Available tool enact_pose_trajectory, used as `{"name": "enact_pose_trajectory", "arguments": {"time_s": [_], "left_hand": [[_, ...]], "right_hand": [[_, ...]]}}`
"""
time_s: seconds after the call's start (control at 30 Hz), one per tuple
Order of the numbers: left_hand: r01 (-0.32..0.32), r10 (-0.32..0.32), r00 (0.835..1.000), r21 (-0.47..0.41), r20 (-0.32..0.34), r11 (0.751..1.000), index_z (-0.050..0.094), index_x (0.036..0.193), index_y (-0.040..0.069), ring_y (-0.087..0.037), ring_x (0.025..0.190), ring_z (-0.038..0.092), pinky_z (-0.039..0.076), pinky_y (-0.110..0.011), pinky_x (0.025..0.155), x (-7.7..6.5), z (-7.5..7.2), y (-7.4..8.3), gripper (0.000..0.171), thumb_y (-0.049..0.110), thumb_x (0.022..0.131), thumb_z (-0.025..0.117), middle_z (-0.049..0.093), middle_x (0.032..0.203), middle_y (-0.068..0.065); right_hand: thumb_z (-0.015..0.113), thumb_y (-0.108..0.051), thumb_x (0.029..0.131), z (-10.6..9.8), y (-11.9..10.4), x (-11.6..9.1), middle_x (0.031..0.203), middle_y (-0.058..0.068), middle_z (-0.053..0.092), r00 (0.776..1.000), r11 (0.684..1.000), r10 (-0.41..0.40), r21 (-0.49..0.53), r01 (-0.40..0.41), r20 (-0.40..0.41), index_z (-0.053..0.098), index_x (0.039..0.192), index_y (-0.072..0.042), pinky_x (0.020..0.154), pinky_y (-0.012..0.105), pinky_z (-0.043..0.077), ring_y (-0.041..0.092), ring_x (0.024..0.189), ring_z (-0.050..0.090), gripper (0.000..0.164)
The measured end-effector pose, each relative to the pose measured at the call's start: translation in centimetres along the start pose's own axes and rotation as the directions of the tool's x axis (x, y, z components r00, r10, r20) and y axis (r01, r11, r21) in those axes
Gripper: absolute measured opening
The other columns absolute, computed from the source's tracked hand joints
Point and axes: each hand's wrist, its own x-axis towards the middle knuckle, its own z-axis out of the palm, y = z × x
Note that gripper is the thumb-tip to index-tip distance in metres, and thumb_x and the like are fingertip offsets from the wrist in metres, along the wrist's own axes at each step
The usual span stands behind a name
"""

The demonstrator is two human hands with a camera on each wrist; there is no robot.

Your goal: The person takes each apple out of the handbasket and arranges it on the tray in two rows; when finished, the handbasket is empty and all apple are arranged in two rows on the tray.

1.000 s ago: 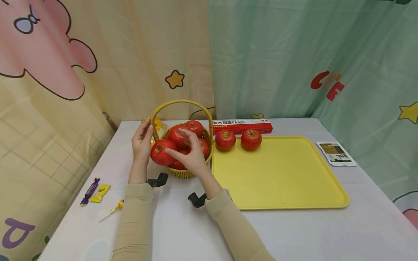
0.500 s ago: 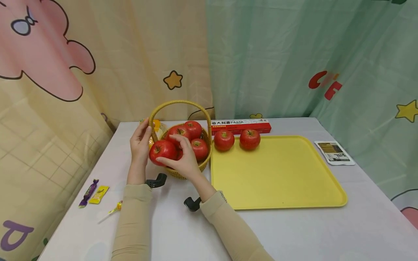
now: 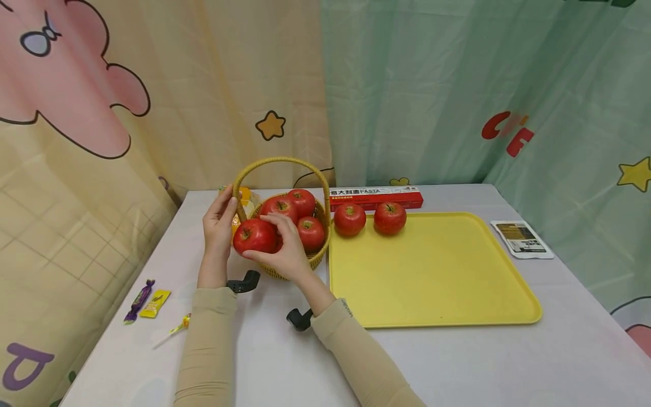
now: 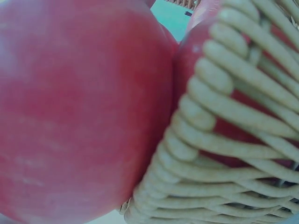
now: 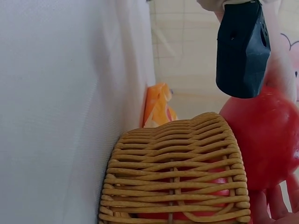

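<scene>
In the head view, the front apple [image 3: 254,236] was held between the thumb and fingers of the right hand [image 3: 285,249], at the near left rim of the wicker basket [image 3: 319,259]; its handle [image 3: 282,160] appeared to be gripped by the left hand [image 3: 217,220]. The fruit would best be clasped snugly round its sides, with the basket steadied by the handle — and the neighbouring apples [image 3: 311,233] left unpressed. Its skin looked deep red and glossy, with the stem hollow turned away from the right hand. In the left wrist view, a smooth, rounded flank was shown beside the weave; the fingers' state could not be told there. In the right wrist view, the fruit was seen bulging past the rim, with fingers partly visible beside it.
</scene>
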Motion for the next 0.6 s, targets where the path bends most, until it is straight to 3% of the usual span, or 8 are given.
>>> {"name": "enact_pose_trajectory", "arguments": {"time_s": [0.6], "left_hand": [[0.028, -0.028, 1.000, -0.004, -0.003, 1.000, 0.061, 0.127, 0.013, -0.016, 0.111, 0.055, 0.043, -0.028, 0.099, 0.05, 0.01, 0.01, 0.033, 0.015, 0.094, 0.056, 0.062, 0.114, 0.002]], "right_hand": [[0.084, -0.033, 0.070, 0.59, 0.53, -0.38, 0.134, -0.001, 0.043, 0.999, 0.993, -0.042, -0.110, 0.045, 0.026, 0.052, 0.128, -0.020, 0.101, 0.038, 0.040, 0.012, 0.125, 0.037, 0.068]]}}
